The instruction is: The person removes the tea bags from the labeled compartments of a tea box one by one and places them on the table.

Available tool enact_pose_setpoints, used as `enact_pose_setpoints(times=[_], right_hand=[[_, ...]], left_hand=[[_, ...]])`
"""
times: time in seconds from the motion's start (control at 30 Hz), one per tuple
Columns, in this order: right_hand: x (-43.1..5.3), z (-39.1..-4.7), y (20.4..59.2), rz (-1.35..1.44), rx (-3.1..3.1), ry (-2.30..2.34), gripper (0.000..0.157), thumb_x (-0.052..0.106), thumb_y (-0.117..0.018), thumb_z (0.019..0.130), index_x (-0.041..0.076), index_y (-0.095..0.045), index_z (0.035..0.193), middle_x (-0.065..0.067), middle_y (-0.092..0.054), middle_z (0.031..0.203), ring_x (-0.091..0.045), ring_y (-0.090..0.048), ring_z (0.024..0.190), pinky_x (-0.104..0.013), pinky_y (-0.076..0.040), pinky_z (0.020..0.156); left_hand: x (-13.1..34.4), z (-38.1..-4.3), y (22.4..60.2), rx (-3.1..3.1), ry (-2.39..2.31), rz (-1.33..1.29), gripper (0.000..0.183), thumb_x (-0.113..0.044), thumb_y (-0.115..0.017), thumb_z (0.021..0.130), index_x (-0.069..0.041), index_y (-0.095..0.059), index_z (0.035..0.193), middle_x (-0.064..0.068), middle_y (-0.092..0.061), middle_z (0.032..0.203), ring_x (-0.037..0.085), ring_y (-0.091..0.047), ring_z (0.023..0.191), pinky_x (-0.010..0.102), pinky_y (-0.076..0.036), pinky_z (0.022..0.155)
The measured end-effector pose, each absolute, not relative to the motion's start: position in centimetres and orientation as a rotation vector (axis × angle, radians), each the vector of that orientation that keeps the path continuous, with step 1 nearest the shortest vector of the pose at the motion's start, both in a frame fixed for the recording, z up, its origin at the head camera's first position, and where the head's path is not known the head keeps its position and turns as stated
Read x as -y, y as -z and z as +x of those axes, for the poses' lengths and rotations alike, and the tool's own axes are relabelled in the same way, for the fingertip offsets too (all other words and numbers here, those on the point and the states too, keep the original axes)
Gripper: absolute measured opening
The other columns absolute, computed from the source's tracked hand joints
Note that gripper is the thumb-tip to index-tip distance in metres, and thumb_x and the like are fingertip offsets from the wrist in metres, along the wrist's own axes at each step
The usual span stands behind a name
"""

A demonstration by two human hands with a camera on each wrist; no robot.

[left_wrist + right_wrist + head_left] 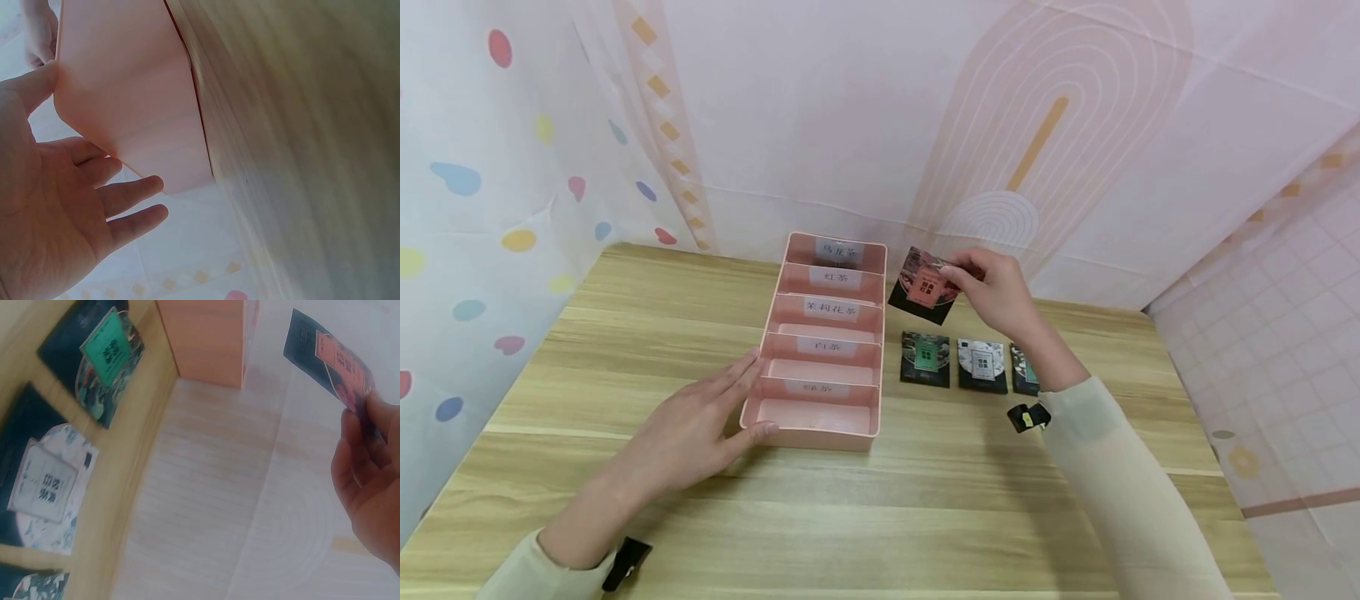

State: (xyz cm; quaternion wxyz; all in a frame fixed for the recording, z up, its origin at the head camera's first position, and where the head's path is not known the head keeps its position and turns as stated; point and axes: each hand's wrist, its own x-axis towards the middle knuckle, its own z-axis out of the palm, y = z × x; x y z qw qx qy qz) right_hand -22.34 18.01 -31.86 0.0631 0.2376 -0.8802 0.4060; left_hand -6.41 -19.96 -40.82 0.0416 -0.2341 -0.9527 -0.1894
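A pink divided box (820, 437) stands on the table, its compartments bearing white labels with Chinese writing. My left hand (700, 429) touches its near left corner, with the thumb at the front wall and the fingers extended along the left side. Between thumb and fingers, my right hand (996, 292) pinches a red-and-black tea sachet (925, 287), also seen in the right wrist view as a tilted sachet (331, 362). It is raised to the right of the box, near the rear compartments. Something dark (835, 262) shows in the farthest compartment.
Right of the box lie a green-labelled sachet (925, 358), a white-and-black sachet (982, 365) and another sachet (1024, 371), partly hidden by my right forearm. Behind the wooden table (850, 525) hangs a patterned cloth (820, 108), with more cloth at both sides.
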Motion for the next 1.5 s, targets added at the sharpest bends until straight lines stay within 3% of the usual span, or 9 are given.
enact_pose_setpoints(times=[0.4,0.7,0.97,1.17,1.37,1.5], right_hand=[[-19.5,-20.6,32.9,0.721,2.714,-1.209,0.015,0.008,-0.065,0.104,-0.001,-0.077,0.108,-0.01,-0.075,0.09,-0.021,-0.064,0.074,-0.026,-0.052,0.065],[-20.0,-19.4,34.4,0.737,2.714,-1.227,0.013,0.005,-0.066,0.103,-0.001,-0.078,0.107,-0.008,-0.075,0.086,-0.02,-0.063,0.068,-0.025,-0.046,0.057],[-20.3,-18.3,36.0,0.725,2.761,-1.271,0.013,0.008,-0.067,0.103,0.0,-0.078,0.105,-0.007,-0.075,0.085,-0.023,-0.07,0.074,-0.026,-0.055,0.061],[-20.5,-17.5,37.1,0.714,2.794,-1.295,0.013,0.008,-0.068,0.103,0.001,-0.078,0.106,-0.006,-0.074,0.088,-0.029,-0.069,0.076,-0.027,-0.054,0.061],[-20.6,-16.8,38.4,0.701,2.836,-1.267,0.011,0.01,-0.069,0.103,0.004,-0.077,0.106,-0.002,-0.074,0.089,-0.017,-0.066,0.074,-0.027,-0.052,0.06],[-20.7,-16.3,39.0,0.714,2.846,-1.276,0.009,0.009,-0.069,0.102,0.006,-0.077,0.103,-0.001,-0.072,0.086,-0.016,-0.059,0.068,-0.026,-0.046,0.056]], left_hand=[[20.1,-6.5,40.5,2.932,0.58,-0.721,0.082,-0.051,-0.066,0.101,0.003,-0.04,0.158,0.02,-0.037,0.165,0.045,-0.049,0.141,0.063,-0.045,0.109],[20.1,-6.5,40.7,2.938,0.581,-0.718,0.084,-0.052,-0.066,0.101,0.003,-0.039,0.159,0.022,-0.037,0.165,0.045,-0.05,0.14,0.062,-0.046,0.11],[20.0,-6.6,40.8,2.934,0.573,-0.721,0.082,-0.049,-0.066,0.101,0.003,-0.04,0.159,0.021,-0.037,0.165,0.046,-0.051,0.139,0.063,-0.046,0.109],[20.1,-6.7,40.8,2.918,0.569,-0.729,0.081,-0.048,-0.067,0.101,0.003,-0.041,0.158,0.021,-0.039,0.164,0.046,-0.052,0.138,0.062,-0.047,0.108],[20.2,-6.6,40.7,2.924,0.576,-0.732,0.081,-0.048,-0.067,0.1,0.002,-0.04,0.159,0.021,-0.038,0.165,0.046,-0.051,0.139,0.062,-0.046,0.109],[20.1,-6.6,40.7,2.917,0.579,-0.732,0.082,-0.048,-0.067,0.1,0.002,-0.04,0.159,0.02,-0.038,0.165,0.045,-0.051,0.139,0.062,-0.046,0.109]])
